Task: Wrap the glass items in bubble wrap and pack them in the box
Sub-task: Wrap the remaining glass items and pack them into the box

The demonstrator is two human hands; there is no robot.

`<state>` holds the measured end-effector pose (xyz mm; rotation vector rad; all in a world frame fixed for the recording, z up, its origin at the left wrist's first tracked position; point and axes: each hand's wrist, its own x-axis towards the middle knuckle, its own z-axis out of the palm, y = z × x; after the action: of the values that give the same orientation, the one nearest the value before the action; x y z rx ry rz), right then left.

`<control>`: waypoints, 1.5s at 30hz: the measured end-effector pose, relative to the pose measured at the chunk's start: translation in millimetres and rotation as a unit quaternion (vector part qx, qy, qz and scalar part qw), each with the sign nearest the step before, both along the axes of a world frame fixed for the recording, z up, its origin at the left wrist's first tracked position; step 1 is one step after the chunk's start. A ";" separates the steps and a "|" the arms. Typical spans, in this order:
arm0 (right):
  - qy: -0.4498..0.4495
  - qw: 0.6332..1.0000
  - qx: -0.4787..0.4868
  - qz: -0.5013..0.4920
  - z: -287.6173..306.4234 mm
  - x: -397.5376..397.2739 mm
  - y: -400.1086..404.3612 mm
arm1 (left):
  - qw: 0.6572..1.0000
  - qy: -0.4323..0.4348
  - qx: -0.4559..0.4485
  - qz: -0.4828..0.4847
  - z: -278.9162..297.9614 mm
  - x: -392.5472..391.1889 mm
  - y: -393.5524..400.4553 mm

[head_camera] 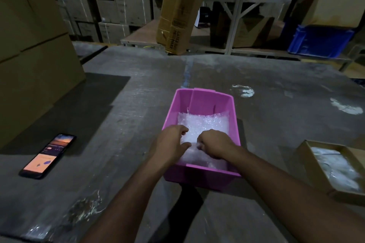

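Warehouse racking stacked with cardboard cartons (pixel 122 6) is seen across the back, dimly lit, and a tall narrow carton (pixel 181 12) is leaned against the shelving just beyond the far edge of the grey counter (pixel 276 108). A blue plastic crate (pixel 320 41) is parked on the low shelf at the right, and a big brown carton (pixel 29 55) is stood on the counter at the left.

Centre stage, a pink plastic bin (pixel 201 100) is set on the counter, and bubble wrap (pixel 203 124) is bunched inside it, covering the floor of the bin from the back wall down to the near wall. No glass can be made out through the wrap.

Both hands are reached down into the bin. The left hand (pixel 171 142) is laid at the bin's left wall with its fingers bent and its thumb pressed onto the wrap; a fold of the plastic appears to be pinched there. The right hand (pixel 213 146) is curled into a loose fist on the wrap, knuckles up, and the wrap seems to be gripped beneath it, though the fingertips are hidden. The two hands are kept just beside each other, not quite touching.

Off to the left, well apart from the bin, a smartphone (pixel 48 156) is laid flat with its screen lit. At the right edge, an open cardboard box (pixel 308 150) is placed on the counter, and more clear plastic wrap (pixel 333 163) is seen lying inside it.
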<state>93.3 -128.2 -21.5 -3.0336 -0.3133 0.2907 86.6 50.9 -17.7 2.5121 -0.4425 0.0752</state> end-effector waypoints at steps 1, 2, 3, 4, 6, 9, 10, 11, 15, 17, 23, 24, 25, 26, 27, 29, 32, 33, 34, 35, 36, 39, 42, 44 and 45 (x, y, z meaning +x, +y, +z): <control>-0.016 0.999 0.028 -0.008 3.0 -0.9 -3.7 | 1.000 -0.007 0.000 -0.003 1.8 0.8 1.0; -0.034 0.998 0.055 -0.015 7.4 -3.0 -7.4 | 1.000 -0.010 -0.005 -0.006 4.0 2.1 1.7; -0.057 0.995 0.085 -0.018 11.6 -5.4 -11.2 | 1.000 -0.010 -0.019 -0.010 7.2 2.6 2.0; -0.076 0.990 0.119 -0.024 17.2 -8.5 -14.8 | 0.999 -0.010 -0.039 -0.017 10.3 3.1 1.8; -0.105 0.974 0.197 -0.041 29.1 -16.1 -23.5 | 0.996 -0.009 -0.085 -0.030 17.8 2.9 -0.3; -0.126 0.942 0.304 -0.060 44.1 -31.5 -38.2 | 0.986 0.014 -0.162 -0.037 34.2 2.0 -7.3; -0.126 0.927 0.347 -0.071 48.8 -37.5 -42.1 | 0.979 0.027 -0.195 -0.042 40.0 2.0 -9.8; -0.120 0.904 0.402 -0.088 53.9 -43.7 -45.8 | 0.971 0.039 -0.231 -0.050 45.8 1.4 -12.3; -0.093 0.771 0.613 -0.145 76.4 -71.4 -60.2 | 0.943 0.048 -0.317 -0.088 72.0 -7.2 -24.7; -0.107 0.737 0.647 -0.164 81.8 -83.7 -67.6 | 0.924 0.066 -0.359 -0.118 83.4 -12.0 -33.9; -0.107 0.618 0.745 -0.228 83.6 -116.9 -85.7 | 0.896 0.098 -0.412 -0.132 91.4 -22.9 -73.0; -0.100 0.598 0.759 -0.236 83.7 -121.3 -89.9 | 0.890 0.105 -0.425 -0.127 90.2 -24.7 -81.3; -0.093 0.576 0.774 -0.245 83.0 -125.7 -95.1 | 0.884 0.112 -0.437 -0.121 88.7 -26.2 -89.4; -0.090 0.549 0.792 -0.250 82.5 -130.3 -100.2 | 0.880 0.118 -0.446 -0.117 86.7 -27.6 -97.5; -0.090 0.520 0.810 -0.255 82.4 -135.5 -105.7 | 0.876 0.125 -0.453 -0.114 84.1 -28.5 -105.4; -0.086 0.484 0.835 -0.246 78.2 -148.9 -119.6 | 0.870 0.145 -0.460 -0.104 78.8 -30.6 -121.3; -0.087 0.486 0.838 -0.231 69.2 -168.8 -136.4 | 0.868 0.170 -0.459 -0.089 69.3 -36.1 -142.7; -0.103 0.493 0.831 -0.236 65.1 -175.5 -141.8 | 0.865 0.179 -0.460 -0.088 66.4 -40.1 -150.7; -0.124 0.508 0.816 -0.246 63.0 -179.6 -143.4 | 0.864 0.183 -0.460 -0.091 64.4 -43.3 -155.7; -0.146 0.526 0.794 -0.266 61.1 -182.9 -145.4 | 0.864 0.184 -0.458 -0.098 62.7 -46.8 -161.1; -0.168 0.541 0.771 -0.290 57.4 -186.9 -150.6 | 0.865 0.186 -0.454 -0.107 61.0 -50.8 -168.3; -0.211 0.545 0.737 -0.338 50.4 -196.2 -170.0 | 0.865 0.200 -0.445 -0.120 55.8 -57.7 -183.8; -0.238 0.548 0.720 -0.353 48.1 -202.8 -196.4 | 0.865 0.226 -0.418 -0.162 51.4 -58.4 -192.6; -0.241 0.559 0.709 -0.356 50.1 -204.6 -214.6 | 0.861 0.258 -0.397 -0.183 48.0 -59.1 -199.5; -0.234 0.566 0.707 -0.353 51.7 -205.2 -223.9 | 0.858 0.271 -0.391 -0.193 46.8 -61.2 -205.0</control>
<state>-111.9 -352.0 30.2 -1.3006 0.4734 -0.5815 25.4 -154.2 29.1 1.5108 -0.5282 -0.5018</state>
